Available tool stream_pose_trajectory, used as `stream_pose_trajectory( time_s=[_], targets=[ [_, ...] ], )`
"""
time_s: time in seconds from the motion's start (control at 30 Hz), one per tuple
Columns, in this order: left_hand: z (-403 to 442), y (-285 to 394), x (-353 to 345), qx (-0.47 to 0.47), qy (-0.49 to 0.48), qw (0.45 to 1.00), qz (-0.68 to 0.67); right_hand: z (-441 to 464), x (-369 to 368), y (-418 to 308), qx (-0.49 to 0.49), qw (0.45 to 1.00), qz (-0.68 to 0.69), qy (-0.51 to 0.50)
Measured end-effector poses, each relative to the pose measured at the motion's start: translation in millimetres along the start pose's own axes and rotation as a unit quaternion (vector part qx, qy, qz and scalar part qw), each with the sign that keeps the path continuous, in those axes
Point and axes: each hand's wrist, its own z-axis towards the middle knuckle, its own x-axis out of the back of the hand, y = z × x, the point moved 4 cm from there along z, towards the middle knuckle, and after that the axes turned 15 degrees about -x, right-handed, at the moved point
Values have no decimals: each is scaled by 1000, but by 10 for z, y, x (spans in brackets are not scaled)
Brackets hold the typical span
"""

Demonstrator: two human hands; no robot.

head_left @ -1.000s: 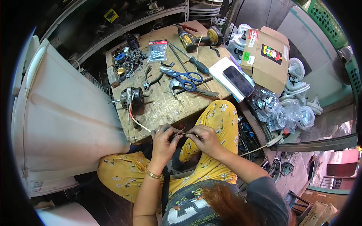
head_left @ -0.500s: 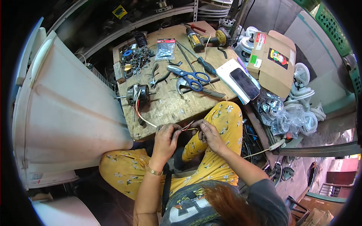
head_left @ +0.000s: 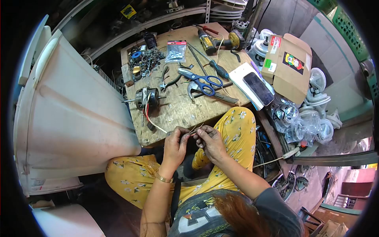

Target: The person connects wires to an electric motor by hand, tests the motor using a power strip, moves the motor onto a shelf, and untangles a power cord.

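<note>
Wires [head_left: 193, 134] are pinched in your left hand [head_left: 175, 141] and right hand [head_left: 212, 143]. That likely steadies their thin ends.

Our right hand [head_left: 211, 143] closes in on our left hand [head_left: 176, 143], narrowing the earlier gap! We see less wire [head_left: 193, 134] between them.
</note>
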Motion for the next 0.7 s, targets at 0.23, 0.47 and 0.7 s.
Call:
stream_pose_trajectory(
  time_s=[0.23, 0.47, 0.7],
  targets=[
    [31, 2, 27, 2, 10, 1000, 19, 33, -55, 6, 78, 996, 3, 31],
    [-69, -158, -57, 58, 116, 991, 15, 65, -59, 101, 93, 989, -86, 71],
    [-143, -259, -123, 69, 149, 986, -18, 97, 64, 330, 41, 998, 36, 33]
  ],
)
